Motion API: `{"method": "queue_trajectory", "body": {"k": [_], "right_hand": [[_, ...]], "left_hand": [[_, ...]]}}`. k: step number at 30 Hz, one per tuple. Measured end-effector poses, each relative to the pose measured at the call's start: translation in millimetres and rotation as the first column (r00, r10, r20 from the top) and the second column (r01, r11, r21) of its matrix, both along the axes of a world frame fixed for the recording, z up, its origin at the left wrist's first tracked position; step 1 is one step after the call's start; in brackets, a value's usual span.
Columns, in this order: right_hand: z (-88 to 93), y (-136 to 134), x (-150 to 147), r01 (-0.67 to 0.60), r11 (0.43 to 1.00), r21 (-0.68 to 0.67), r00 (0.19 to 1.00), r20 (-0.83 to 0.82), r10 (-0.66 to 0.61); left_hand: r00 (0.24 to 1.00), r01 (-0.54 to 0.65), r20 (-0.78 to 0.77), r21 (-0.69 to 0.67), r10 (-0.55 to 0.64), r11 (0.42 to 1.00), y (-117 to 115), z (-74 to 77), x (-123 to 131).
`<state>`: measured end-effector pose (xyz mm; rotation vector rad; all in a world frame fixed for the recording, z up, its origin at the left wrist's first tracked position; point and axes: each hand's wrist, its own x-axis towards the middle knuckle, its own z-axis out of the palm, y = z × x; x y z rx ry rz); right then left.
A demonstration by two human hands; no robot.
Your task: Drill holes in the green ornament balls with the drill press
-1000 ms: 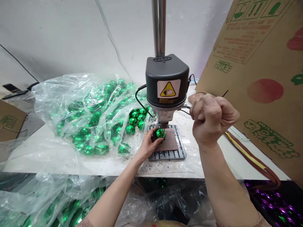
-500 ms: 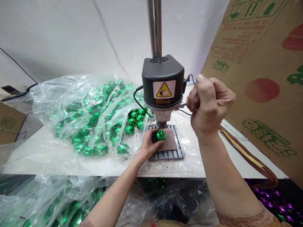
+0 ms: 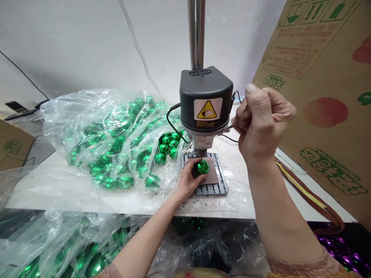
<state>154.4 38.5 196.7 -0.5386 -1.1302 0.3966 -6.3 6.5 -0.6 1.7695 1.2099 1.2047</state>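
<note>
My left hand [image 3: 189, 177] pinches a shiny green faceted ball [image 3: 203, 167] between thumb and fingers. The ball rests on a brown square pad [image 3: 213, 175] that lies on the slotted metal base [image 3: 222, 189] of a small bench drill press [image 3: 206, 98]. Directly over the ball is the drill chuck [image 3: 202, 152], with a thin bit reaching down to the ball's top. Raised at the machine's right side, my right hand [image 3: 262, 121] is closed around the feed lever [image 3: 228, 128]; most of the lever is hidden in the fist.
Left of the machine, a clear plastic bag [image 3: 87, 106] spills many green balls [image 3: 164, 148]. A large cardboard box [image 3: 321, 85] leans on the right, beside a brown and yellow strap [image 3: 307, 197]. Dark shavings dot the white table [image 3: 116, 200]. More bagged balls [image 3: 84, 255] lie below its front edge.
The camera view has shifted slightly, so the whole scene sits a little further right. Both hands keep the same hold, and the ball stays under the bit.
</note>
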Motion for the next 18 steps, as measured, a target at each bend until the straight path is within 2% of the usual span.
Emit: {"method": "queue_trajectory", "body": {"k": [7,13,18], "right_hand": [[-5.2,-6.7,-0.5,0.012,0.999,0.040,1.000,0.011,-0.012],[-21.2,-13.3,-5.6,0.078,0.986,0.145,0.994,-0.089,-0.065],[-29.9,-16.6,-8.4,0.112,0.964,0.243,0.992,-0.078,-0.096]], "left_hand": [[1.000,0.015,0.001,-0.007,-0.015,1.000,-1.4,0.9,-1.5],[1.000,0.010,0.008,-0.002,-0.010,1.000,-0.9,-1.0,-1.4],[1.000,-0.003,0.006,-0.006,0.003,1.000,-1.9,-0.4,-1.2]]}}
